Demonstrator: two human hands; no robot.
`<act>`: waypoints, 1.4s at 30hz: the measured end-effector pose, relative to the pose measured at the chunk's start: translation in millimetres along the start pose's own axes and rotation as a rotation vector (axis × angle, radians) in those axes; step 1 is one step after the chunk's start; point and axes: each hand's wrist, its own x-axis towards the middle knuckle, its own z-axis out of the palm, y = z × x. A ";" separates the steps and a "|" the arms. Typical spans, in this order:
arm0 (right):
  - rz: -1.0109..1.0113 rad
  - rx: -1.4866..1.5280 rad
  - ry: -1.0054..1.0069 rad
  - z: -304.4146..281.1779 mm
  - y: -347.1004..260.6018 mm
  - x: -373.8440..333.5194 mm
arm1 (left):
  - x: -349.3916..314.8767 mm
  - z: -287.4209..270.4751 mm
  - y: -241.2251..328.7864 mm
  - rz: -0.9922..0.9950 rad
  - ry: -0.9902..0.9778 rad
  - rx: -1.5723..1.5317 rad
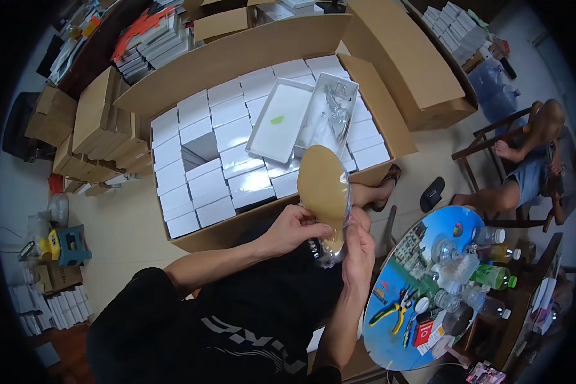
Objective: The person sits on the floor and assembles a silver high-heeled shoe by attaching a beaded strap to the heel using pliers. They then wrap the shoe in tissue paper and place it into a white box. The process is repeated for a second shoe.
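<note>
A flat, gold oval piece [322, 179] partly in clear plastic wrap stands upright between my hands; I cannot tell its exact kind. My left hand [293, 228] pinches its lower part, thumb across the front. At its lower right edge, the fingers of my right hand [358, 249] close on the same piece and its crinkled wrap. Just beyond lies an opened white box [306, 137] holding clear plastic bags, with its white lid [276, 121] beside it, inner side up. Both rest on rows of white boxes [210, 185] inside a large cardboard carton [205, 242].
A blue round table [390, 275] at right bears bottles, yellow-handled pliers [393, 310] and a red pack [422, 333]. A person [525, 166] sits on a chair beyond. Brown cartons [99, 115] and a teal stool [75, 246] stand left; a black slipper [433, 194] lies on the floor.
</note>
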 end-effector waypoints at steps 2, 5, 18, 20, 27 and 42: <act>0.137 0.284 0.147 -1.4 13.8 -19.0 | -3.4 0.7 -13.1 0.020 0.095 -0.080; 0.328 0.639 0.162 -16.1 55.1 -58.9 | -2.9 -1.5 -34.0 0.046 0.125 -0.143; 0.217 0.630 0.585 14.8 28.5 -89.5 | -5.4 4.4 -45.6 0.097 0.086 -0.090; 0.071 0.432 0.678 21.5 23.8 -87.6 | -8.7 4.7 -36.3 0.156 0.060 0.026; -0.021 0.048 0.577 58.3 -20.0 -88.2 | -8.0 4.5 -40.1 0.453 0.180 0.154; -0.130 0.661 0.476 30.5 50.9 -74.3 | 3.8 14.1 -34.2 -0.075 0.255 -0.575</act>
